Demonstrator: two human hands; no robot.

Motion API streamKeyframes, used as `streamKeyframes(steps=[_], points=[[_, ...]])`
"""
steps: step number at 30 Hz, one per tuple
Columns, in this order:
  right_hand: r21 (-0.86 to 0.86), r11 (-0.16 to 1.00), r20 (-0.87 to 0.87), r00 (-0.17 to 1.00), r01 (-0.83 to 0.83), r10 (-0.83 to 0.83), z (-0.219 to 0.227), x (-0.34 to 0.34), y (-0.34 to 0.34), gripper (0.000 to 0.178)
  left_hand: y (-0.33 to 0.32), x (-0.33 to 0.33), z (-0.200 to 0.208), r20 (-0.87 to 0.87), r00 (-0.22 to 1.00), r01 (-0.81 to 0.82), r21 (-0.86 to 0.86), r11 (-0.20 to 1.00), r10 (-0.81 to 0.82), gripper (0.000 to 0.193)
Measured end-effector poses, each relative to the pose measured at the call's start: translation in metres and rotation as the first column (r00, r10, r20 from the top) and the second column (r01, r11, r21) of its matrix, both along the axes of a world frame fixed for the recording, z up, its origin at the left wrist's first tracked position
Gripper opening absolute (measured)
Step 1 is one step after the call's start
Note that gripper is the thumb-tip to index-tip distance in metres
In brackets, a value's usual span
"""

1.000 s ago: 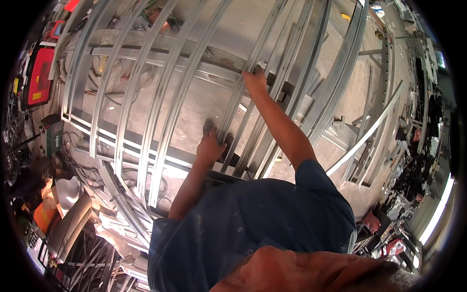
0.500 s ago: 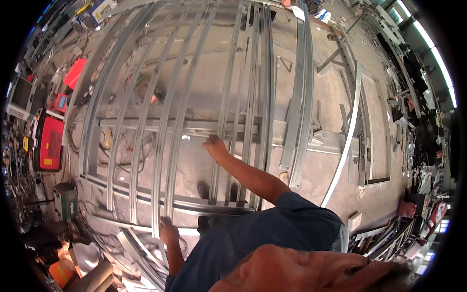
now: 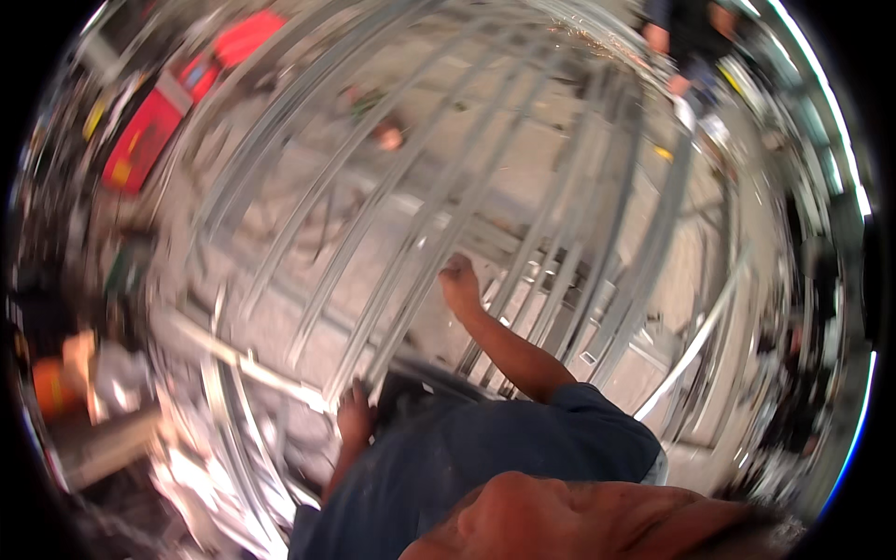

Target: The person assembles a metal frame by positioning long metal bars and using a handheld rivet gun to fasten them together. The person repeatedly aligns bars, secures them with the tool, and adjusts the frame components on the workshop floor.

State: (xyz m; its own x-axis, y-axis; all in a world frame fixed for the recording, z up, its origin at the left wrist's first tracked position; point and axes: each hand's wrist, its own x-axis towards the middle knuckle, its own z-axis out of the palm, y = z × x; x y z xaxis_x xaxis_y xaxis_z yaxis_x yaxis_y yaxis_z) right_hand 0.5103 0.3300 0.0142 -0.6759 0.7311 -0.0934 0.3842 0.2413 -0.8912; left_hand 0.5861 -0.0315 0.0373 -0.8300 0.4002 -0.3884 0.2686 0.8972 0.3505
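Note:
Several long grey metal bars (image 3: pixel 322 280) run side by side across a metal frame, smeared by motion. My left hand (image 3: pixel 355 417) is at the near end of one metal bar (image 3: pixel 403 327), its fingers closed around that end as far as the blur shows. Further ahead and to the right, my right hand (image 3: pixel 459 280) is held with curled fingers just right of the same bar. Whatever lies inside its curl is hidden.
Sparks (image 3: pixel 583 39) fly at the far end, near another person's hand (image 3: pixel 679 86). A red case (image 3: pixel 145 140) stands at left. A pale curved strip (image 3: pixel 695 345) lies at right. Cardboard and scrap (image 3: pixel 103 439) crowd the lower left.
My view has turned, so the bars now slant toward the upper right. The other person and the sparks have come into sight. Both my hands keep much the same pose.

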Motion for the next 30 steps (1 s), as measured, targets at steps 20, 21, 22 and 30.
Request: streamKeyframes(steps=[20,21,22,30], points=[[-0.335,0.367,-0.259,0.459,-0.868,0.85,0.093,0.066,-0.305,0.044,-0.238,0.293,-0.043,0.47,0.533,-0.836,0.167,0.522,0.703,0.061],[-0.333,0.356,-0.246,0.445,-0.873,0.861,0.093,0.06,-0.322,0.043,-0.253,0.283,-0.035,0.391,0.703,-0.707,0.296,0.642,0.594,0.057],[-0.304,0.359,-0.222,0.432,-0.882,0.874,0.096,0.055,-0.341,0.043,-0.267,0.271,-0.026,0.415,0.759,-0.651,0.456,0.607,0.502,0.054],[-0.236,0.486,-0.086,0.517,-0.841,0.852,0.055,0.007,-0.528,0.046,-0.45,0.206,-0.022,0.813,0.507,-0.815,0.344,0.466,0.287,0.049]])
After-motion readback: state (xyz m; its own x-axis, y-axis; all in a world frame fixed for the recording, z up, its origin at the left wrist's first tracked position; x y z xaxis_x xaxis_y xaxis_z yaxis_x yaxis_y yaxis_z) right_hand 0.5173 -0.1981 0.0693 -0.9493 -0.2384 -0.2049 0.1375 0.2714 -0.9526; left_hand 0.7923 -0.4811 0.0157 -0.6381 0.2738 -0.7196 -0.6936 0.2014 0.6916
